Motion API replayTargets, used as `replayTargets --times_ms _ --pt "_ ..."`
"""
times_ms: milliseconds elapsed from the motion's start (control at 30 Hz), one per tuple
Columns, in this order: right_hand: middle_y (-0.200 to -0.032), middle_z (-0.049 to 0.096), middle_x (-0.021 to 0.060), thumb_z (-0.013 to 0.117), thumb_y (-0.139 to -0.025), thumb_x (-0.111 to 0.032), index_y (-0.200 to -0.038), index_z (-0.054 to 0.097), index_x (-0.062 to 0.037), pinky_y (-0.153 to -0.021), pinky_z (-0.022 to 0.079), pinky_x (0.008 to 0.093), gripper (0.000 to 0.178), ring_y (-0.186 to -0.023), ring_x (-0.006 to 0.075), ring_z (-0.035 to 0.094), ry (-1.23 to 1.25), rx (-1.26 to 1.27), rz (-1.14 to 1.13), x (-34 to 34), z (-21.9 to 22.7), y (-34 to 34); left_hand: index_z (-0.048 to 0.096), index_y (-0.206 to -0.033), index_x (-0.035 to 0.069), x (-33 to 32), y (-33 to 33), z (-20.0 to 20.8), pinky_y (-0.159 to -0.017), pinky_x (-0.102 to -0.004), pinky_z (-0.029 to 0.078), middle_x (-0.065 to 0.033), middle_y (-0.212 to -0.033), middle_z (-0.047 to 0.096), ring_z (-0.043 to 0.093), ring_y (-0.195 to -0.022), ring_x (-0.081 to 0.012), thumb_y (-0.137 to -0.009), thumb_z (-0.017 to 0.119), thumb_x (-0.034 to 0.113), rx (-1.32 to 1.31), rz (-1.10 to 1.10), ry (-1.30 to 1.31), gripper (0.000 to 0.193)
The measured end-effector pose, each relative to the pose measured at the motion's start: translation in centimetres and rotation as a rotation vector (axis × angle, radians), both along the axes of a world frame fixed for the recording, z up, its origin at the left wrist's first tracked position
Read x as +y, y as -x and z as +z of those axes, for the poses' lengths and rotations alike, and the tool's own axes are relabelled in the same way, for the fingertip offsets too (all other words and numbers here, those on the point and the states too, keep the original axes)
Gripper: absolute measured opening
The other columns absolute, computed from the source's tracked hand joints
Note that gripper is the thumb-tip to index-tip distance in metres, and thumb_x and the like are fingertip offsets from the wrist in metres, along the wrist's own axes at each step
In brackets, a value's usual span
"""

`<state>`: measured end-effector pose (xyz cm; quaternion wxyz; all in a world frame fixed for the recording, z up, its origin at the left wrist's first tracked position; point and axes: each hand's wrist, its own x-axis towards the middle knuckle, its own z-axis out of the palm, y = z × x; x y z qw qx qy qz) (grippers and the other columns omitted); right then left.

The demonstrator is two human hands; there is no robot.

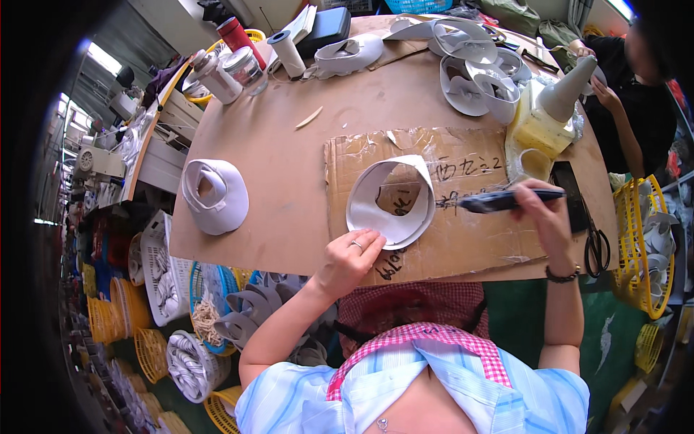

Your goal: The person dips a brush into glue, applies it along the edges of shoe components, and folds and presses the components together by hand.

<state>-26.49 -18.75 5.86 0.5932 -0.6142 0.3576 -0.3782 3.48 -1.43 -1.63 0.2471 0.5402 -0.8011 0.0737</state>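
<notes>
A white sun visor [374, 222] with a curled band lies on the flattened cardboard sheet [470, 253] in front of me. My left hand [353, 259], a ring on one finger, pinches its near edge between thumb and fingers. In my right hand [541, 220] is a dark blue, tapered tool [486, 202], its thin tip pointing left toward the visor's right side. The tip looks just apart from the visor, and its exact kind is unclear. Another white visor [228, 199] sits on the table to the left.
Several white visors [463, 90] are heaped at the back right, beside a yellowish container [536, 119] and a grey cone [567, 90]. Black scissors [597, 249] lie at the right edge. Jars [242, 69] and a red bottle [238, 36] stand back left. A co-worker's hand [606, 94] is at far right.
</notes>
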Motion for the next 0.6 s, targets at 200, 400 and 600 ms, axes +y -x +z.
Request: replayTargets --times_ms 200,400,600 --pt "-0.077 0.066 0.0042 0.069 -0.091 -0.018 -0.092 0.070 0.0028 -0.061 0.050 0.0237 0.021 -0.066 0.0094 0.060 0.397 0.140 0.301 2.3 -1.6 -13.4 0.069 -0.096 0.000 0.9 1.0 -0.3 -0.078 -0.0356 0.056 -0.0102 -0.094 0.066 0.065 -0.090 -0.0257 -0.070 0.063 0.008 -0.023 0.084 0.105 0.028" --pt "-0.074 0.065 0.0105 0.071 -0.076 -0.016 -0.082 0.069 0.0008 -0.063 0.052 0.0310 0.018 -0.068 0.0194 0.064 0.534 0.345 0.649 1.5 -0.4 -12.1 0.069 -0.092 0.000 1.2 0.8 -0.6 -0.073 -0.0339 0.054 -0.0102 -0.092 0.067 0.063 -0.084 -0.0227 -0.070 0.063 0.010 -0.041 0.102 0.228 0.026" --pt "-0.085 0.067 0.0097 0.071 -0.076 -0.011 -0.084 0.068 0.0006 -0.071 0.051 0.0314 0.015 -0.076 0.0212 0.065 0.636 0.313 0.707 0.6 -0.1 -10.6 0.069 -0.090 0.001 1.2 0.3 -0.6 -0.072 -0.0332 0.054 -0.0102 -0.091 0.067 0.063 -0.078 -0.0215 -0.069 0.064 0.010 -0.056 0.080 0.214 0.024"
